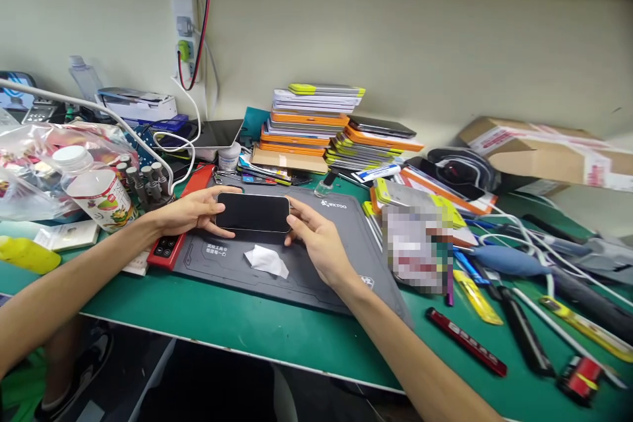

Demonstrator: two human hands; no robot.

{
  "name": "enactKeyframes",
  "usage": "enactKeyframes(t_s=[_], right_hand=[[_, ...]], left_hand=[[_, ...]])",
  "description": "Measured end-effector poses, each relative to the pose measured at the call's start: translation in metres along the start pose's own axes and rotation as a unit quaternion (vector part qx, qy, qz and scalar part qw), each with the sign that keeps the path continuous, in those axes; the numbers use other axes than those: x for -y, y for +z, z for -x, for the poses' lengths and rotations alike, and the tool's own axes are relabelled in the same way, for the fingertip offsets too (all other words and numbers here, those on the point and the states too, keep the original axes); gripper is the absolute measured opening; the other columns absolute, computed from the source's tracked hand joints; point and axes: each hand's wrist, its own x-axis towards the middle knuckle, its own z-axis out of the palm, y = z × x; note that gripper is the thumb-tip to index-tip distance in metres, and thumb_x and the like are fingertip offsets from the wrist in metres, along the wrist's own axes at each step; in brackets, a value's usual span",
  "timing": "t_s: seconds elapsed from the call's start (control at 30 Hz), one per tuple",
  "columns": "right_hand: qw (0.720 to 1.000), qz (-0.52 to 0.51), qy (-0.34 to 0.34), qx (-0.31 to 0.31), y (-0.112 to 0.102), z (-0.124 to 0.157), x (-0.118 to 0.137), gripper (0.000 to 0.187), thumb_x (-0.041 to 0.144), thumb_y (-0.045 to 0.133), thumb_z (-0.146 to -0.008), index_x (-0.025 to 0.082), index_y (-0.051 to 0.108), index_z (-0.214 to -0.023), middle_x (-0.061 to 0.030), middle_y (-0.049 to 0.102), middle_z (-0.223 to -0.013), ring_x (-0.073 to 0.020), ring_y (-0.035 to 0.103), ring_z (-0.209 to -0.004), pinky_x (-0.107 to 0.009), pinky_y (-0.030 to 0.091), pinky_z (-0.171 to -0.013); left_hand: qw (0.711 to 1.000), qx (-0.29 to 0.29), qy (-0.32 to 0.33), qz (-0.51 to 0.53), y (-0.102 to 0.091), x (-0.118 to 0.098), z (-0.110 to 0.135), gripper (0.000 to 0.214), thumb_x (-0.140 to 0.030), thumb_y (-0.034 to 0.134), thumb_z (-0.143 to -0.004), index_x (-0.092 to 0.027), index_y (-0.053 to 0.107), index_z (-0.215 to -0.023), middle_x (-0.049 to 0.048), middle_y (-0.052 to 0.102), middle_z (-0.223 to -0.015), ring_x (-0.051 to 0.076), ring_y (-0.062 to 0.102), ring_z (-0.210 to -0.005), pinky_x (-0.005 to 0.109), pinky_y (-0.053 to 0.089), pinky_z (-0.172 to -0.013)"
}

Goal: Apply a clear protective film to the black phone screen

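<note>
A smartphone [253, 212] with a dark screen is held sideways above the grey work mat [316, 283]. My left hand [205, 210] grips its left end, thumb on the front edge and fingers stretching along the top and bottom. At the right end, my right hand [316, 232] closes on the phone with the thumb at its edge. Just below the phone, a crumpled white wipe [267, 261] lies on the mat. The red edge piece [165, 252] with round buttons sits at the mat's left side, near my left forearm.
Stacked orange and yellow-green boxes [306, 128] stand against the wall. A paper cup [103, 201] and a screwdriver holder [151, 188] are at the left. Tools, including a dark red pen-like tool [465, 341], a yellow cutter [588, 326] and cables, crowd the right. A cardboard box [548, 155] sits behind.
</note>
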Motion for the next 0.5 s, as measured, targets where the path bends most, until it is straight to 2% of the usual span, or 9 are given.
enactKeyframes(t_s=[0.1,0.2,0.3,0.37,0.5], right_hand=[[1.000,-0.005,0.006,-0.002,-0.0004,-0.0011,-0.0014,0.055,0.048,0.076,-0.088,0.026,0.069,-0.139,-0.0053,0.071,-0.113,-0.0126,0.059,-0.070,-0.034,0.057,-0.065],[1.000,-0.005,0.007,0.002,-0.0011,-0.0018,-0.0044,0.055,0.047,0.076,-0.088,0.025,0.070,-0.137,-0.0062,0.071,-0.112,-0.0138,0.059,-0.072,-0.035,0.057,-0.066],[1.000,-0.005,0.010,0.000,-0.0024,-0.0015,-0.0074,0.054,0.046,0.077,-0.087,0.024,0.070,-0.136,-0.0064,0.071,-0.112,-0.0138,0.059,-0.073,-0.035,0.057,-0.068],[1.000,-0.005,0.017,-0.003,-0.0030,-0.0008,-0.0077,0.054,0.046,0.077,-0.087,0.024,0.070,-0.136,-0.0064,0.070,-0.113,-0.0144,0.060,-0.075,-0.035,0.057,-0.068],[1.000,-0.013,0.021,0.008,-0.0026,0.0005,-0.0027,0.056,0.046,0.076,-0.088,0.025,0.069,-0.139,-0.0065,0.071,-0.114,-0.0162,0.060,-0.081,-0.033,0.056,-0.067]], left_hand=[[0.997,-0.004,-0.041,0.061,0.0023,-0.0041,-0.0007,0.059,-0.018,0.057,-0.093,-0.022,0.050,-0.151,0.0132,0.066,-0.134,0.026,0.067,-0.117,0.059,0.060,-0.102],[0.997,-0.036,-0.056,0.045,0.0057,-0.0063,-0.0016,0.060,-0.016,0.046,-0.092,-0.023,0.050,-0.151,0.0150,0.068,-0.133,0.027,0.068,-0.113,0.057,0.061,-0.098],[0.997,-0.055,-0.057,0.018,0.0086,-0.0058,-0.0017,0.060,-0.017,0.049,-0.091,-0.021,0.051,-0.151,0.0133,0.071,-0.117,0.022,0.068,-0.101,0.053,0.063,-0.095],[0.997,-0.059,-0.049,0.017,0.0096,-0.0046,-0.0016,0.059,-0.016,0.053,-0.091,-0.021,0.053,-0.149,0.0080,0.069,-0.102,0.016,0.063,-0.087,0.051,0.063,-0.094],[0.996,-0.069,-0.035,0.034,0.0081,-0.0022,-0.0022,0.054,-0.015,0.061,-0.091,-0.022,0.058,-0.145,-0.0071,0.048,-0.073,0.006,0.040,-0.063,0.054,0.065,-0.093]])
